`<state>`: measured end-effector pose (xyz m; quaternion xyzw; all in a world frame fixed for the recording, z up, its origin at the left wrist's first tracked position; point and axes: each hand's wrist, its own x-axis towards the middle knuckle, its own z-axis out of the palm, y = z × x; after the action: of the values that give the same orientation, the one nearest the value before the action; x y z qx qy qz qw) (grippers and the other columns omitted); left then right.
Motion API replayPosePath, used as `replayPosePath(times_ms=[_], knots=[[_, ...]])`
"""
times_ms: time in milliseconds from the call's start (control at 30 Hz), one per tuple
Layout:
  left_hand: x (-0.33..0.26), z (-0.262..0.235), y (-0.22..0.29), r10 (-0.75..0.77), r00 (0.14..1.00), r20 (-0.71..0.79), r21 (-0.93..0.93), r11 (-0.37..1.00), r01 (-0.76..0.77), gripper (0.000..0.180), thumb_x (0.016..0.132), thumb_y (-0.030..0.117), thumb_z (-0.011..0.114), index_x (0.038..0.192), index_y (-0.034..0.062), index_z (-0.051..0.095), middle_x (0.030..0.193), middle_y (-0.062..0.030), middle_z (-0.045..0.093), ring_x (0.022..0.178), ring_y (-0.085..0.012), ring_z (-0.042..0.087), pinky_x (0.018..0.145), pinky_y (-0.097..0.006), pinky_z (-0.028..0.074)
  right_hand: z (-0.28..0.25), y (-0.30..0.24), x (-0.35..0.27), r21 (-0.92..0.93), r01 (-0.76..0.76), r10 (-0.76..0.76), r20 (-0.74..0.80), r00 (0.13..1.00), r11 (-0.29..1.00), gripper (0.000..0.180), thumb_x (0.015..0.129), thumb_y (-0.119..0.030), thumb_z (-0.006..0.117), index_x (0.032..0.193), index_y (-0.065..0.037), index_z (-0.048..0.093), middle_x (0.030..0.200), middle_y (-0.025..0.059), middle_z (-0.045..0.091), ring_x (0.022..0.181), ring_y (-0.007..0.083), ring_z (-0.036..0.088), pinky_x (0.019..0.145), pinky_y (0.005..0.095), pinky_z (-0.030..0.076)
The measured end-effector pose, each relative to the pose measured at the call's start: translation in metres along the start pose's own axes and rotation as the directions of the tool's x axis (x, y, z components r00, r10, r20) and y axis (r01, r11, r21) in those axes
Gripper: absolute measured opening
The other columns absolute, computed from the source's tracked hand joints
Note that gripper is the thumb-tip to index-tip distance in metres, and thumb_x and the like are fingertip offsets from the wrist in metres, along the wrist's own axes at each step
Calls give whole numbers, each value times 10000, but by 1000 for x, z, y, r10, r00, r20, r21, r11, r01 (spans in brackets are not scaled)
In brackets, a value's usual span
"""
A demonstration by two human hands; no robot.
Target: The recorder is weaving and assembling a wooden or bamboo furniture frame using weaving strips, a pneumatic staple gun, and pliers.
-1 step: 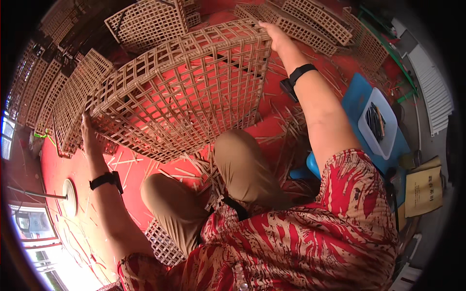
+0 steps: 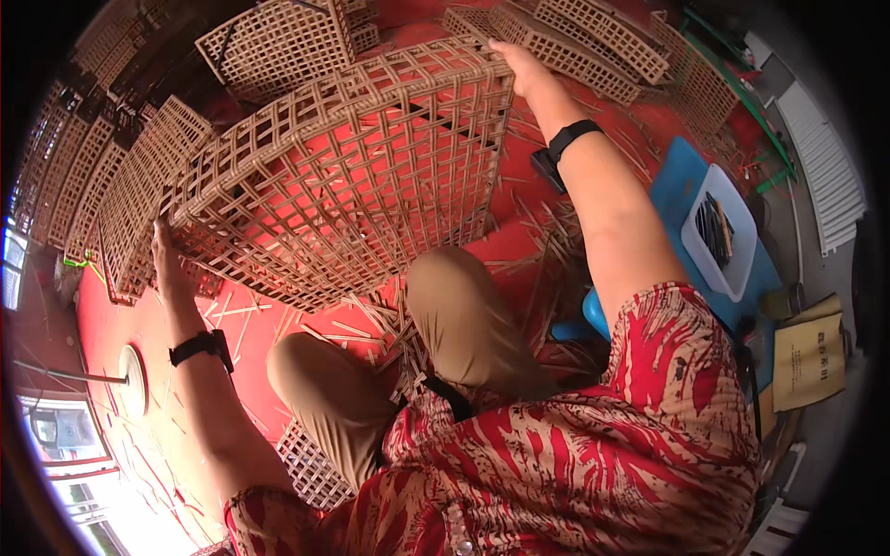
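A large, shallow lattice-woven basket tilts before you at eleven o'clock. It looks light and fairly stiff; its bound end corners seem the surest holds. Your left hand at nine and right hand toward one touch opposite ends; fingers mostly hidden, spread or pinch untellable. Thin strips lie at eight.

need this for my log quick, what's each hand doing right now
Left hand: closed, holding the woven lattice basket at its left end.
Right hand: closed, holding its upper right corner.
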<state>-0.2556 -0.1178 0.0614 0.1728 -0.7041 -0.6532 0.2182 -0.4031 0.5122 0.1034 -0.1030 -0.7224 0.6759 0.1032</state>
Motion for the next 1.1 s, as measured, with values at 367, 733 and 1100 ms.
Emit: replayPosePath(times_ms=[367, 733, 1100], knots=[[9, -13, -14, 58, 994, -96, 59, 997, -52, 801, 944, 711, 562, 1412, 60, 539, 1155, -74, 585, 1055, -195, 559, 972, -358, 436, 1, 14, 13, 92, -76, 59, 171, 984, 993, 757, 951, -431, 696, 1520, -65, 356, 1535, 191, 266, 1399, 374, 238, 1142, 545, 250], [15, -35, -36, -105, 994, 16, -105, 989, 106, 698, 921, 709, 595, 1379, 184, 565, 1258, -13, 599, 1139, -200, 553, 1027, -458, 392, -1, 21, -7, 440, -152, 115, 111, 987, 885, 673, 937, -459, 709, 1440, -52, 527, 1434, 191, 577, 1343, 331, 507, 1160, 554, 350], [-10, -27, -36, -14, 1000, -23, -166, 986, 10, 529, 970, 651, 572, 1178, 174, 665, 1105, -11, 674, 1039, -156, 604, 868, -408, 468, 4, 13, -16, 312, -186, 203, -21, 979, 932, 1100, 896, -498, 750, 1656, -95, 65, 1706, 211, -19, 1571, 423, -25, 1270, 612, 59]])
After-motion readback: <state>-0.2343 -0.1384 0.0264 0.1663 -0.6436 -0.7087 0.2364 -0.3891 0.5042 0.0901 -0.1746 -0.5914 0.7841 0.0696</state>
